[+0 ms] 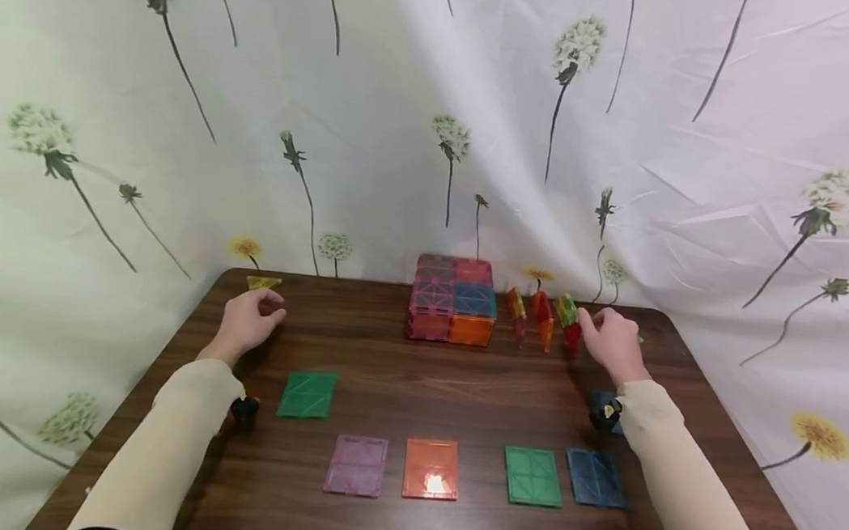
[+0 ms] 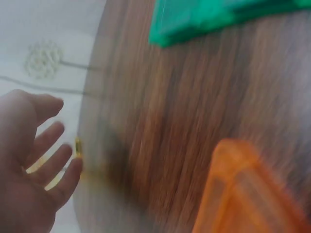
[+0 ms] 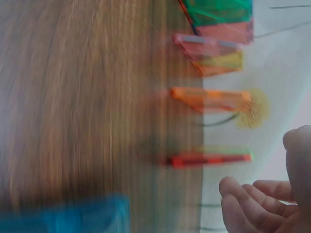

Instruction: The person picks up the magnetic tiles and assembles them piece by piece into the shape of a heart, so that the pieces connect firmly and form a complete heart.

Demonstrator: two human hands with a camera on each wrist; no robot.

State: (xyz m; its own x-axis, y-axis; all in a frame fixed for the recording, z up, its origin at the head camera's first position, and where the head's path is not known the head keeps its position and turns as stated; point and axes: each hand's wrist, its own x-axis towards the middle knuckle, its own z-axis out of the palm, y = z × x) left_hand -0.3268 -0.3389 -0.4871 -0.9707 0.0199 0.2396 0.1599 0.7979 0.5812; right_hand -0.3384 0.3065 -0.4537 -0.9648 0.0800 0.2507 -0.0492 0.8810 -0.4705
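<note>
My left hand point(image 1: 247, 323) hovers over the table's far left part, fingers spread and slightly bent, holding nothing. Just beyond it is a yellow translucent magnetic tile point(image 1: 263, 283), partly hidden by the fingers in the left wrist view. On the far right, my right hand point(image 1: 613, 341) has loosely bent fingers beside a standing pair of green and red tiles point(image 1: 567, 314). The right wrist view has a gap between that hand point(image 3: 262, 206) and the red tile edge point(image 3: 211, 159). Left of this pair stand a red-orange tile pair point(image 1: 542, 317) and another upright tile pair point(image 1: 516, 311).
A box built of coloured tiles point(image 1: 431, 324) stands at the back middle. Purple point(image 1: 356, 466), orange point(image 1: 431, 464), green point(image 1: 533, 476) and blue point(image 1: 596, 478) square tiles lie along the front. Another green tile point(image 1: 307, 394) lies near the left forearm. A flowered cloth point(image 1: 374, 132) hangs behind.
</note>
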